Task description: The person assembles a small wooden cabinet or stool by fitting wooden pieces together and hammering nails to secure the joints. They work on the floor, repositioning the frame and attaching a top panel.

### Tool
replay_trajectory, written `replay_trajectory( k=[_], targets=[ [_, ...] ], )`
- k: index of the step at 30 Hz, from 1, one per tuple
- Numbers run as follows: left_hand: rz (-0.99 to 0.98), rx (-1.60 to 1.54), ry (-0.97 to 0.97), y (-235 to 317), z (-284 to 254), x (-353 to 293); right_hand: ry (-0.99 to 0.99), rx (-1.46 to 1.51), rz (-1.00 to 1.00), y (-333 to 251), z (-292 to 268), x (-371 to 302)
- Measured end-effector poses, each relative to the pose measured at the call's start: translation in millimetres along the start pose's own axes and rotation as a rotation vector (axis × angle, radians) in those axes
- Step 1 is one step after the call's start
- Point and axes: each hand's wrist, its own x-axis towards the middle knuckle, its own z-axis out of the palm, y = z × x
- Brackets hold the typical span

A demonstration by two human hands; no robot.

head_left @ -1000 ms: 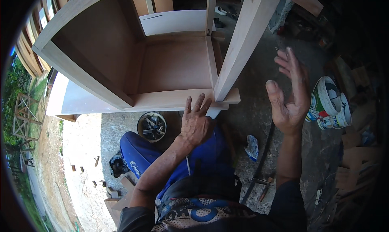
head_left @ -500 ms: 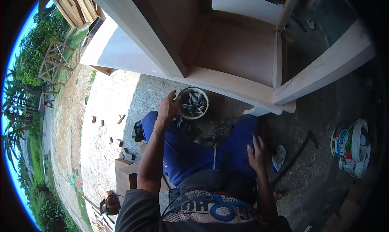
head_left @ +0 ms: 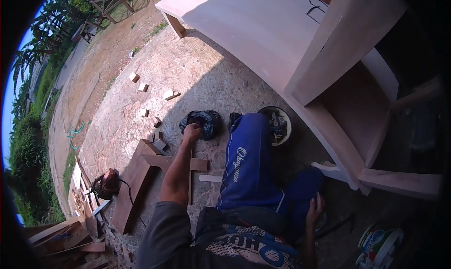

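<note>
At the mouth of a black plastic bag (head_left: 210,123) on the ground is my left hand (head_left: 191,132), its arm stretched forward; the fingers dip into the bag's opening and what they touch is hidden. My right hand (head_left: 314,210) rests by my right thigh with its fingers apart and nothing in them. Just past my left knee stands a round bucket (head_left: 289,129) with small dark and metal pieces inside, partly hidden by the knee. A pale wooden furniture frame (head_left: 324,123) with legs and panels lies in front of me to the right.
Several small wood blocks (head_left: 143,87) are scattered on the sunlit ground. A joined brown timber piece (head_left: 136,187) lies at my left, beside a corded power tool (head_left: 107,183). Scrap wood (head_left: 70,241) is piled at lower left. Paint buckets (head_left: 379,245) stand at lower right.
The view has swung left. My left hand has gone from beside the bucket to the black bag on its left. My right hand stays by my thigh.
</note>
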Motion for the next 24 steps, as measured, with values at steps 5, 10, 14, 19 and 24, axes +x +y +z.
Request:
replay_trajectory(
  k=[5,10,14,19,24],
  targets=[
    [-0.165,0.059,0.111,3.5,31.5,22.9,0.006,-0.017,0.026,-3.6,0.9,4.6],
    [-0.253,-0.015,0.115,15.1,44.1,34.7,0.011,-0.032,0.054,-5.5,2.3,3.1],
    [-0.333,0.054,0.158,28.3,53.2,36.7,-0.007,-0.052,0.077,-2.4,0.5,1.0],
    [-0.244,-0.311,0.168,-9.2,61.9,39.5,-0.018,-0.043,0.084,-7.5,-2.1,5.9],
    [-0.352,-1.126,0.022,-10.4,36.4,20.4,-0.004,0.002,0.104,-7.2,0.2,3.1]
  ],
)
